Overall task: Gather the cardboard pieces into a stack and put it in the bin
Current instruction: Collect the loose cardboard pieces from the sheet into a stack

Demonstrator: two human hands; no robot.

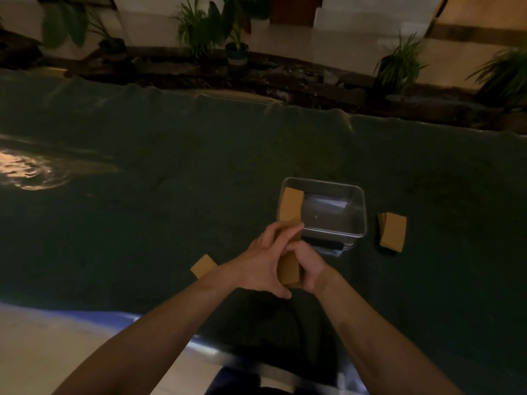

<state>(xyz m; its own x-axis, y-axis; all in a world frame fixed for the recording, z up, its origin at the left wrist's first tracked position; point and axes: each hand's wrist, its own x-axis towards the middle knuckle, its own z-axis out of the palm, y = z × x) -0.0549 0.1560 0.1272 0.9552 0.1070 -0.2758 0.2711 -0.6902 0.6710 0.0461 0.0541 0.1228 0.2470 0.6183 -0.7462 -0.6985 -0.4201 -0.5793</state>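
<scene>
A small stack of brown cardboard pieces (288, 269) is held between both hands just in front of the clear plastic bin (360, 212). My left hand (261, 263) covers the stack's left side and top; my right hand (306, 265) grips its right side. One cardboard piece (291, 206) leans inside the bin against its left wall. A short pile of cardboard (393, 231) lies on the table right of the bin. A single piece (203, 266) lies left of my left wrist, partly hidden by it.
A dark green cloth (142, 209) covers the table; its near edge runs across the lower left. Potted plants (236, 38) and a dark soil bed stand beyond the far edge. A bright reflection marks the cloth at far left.
</scene>
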